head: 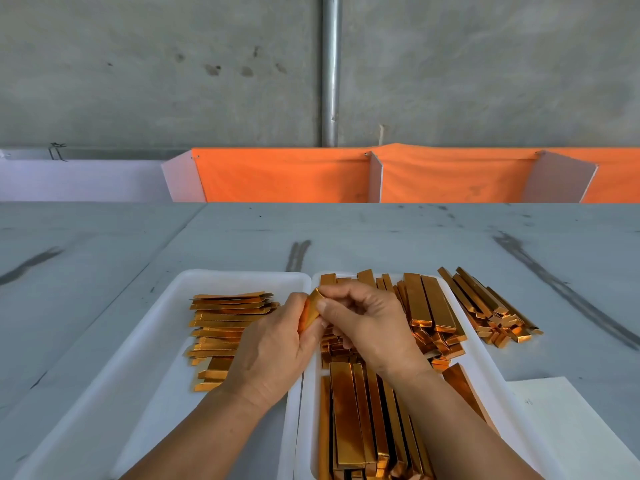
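Both hands meet over the seam between two white trays and hold one gold foil strip. My left hand grips its lower part, and my right hand pinches its upper end with thumb and fingers. The left tray holds a stack of flat gold strips. The right tray is filled with several folded gold boxes, long and narrow. The strip's lower end is hidden by my fingers.
A loose pile of gold boxes lies on the grey table right of the trays. A white sheet of paper lies at the near right. Orange cloth and white dividers stand along the table's far edge.
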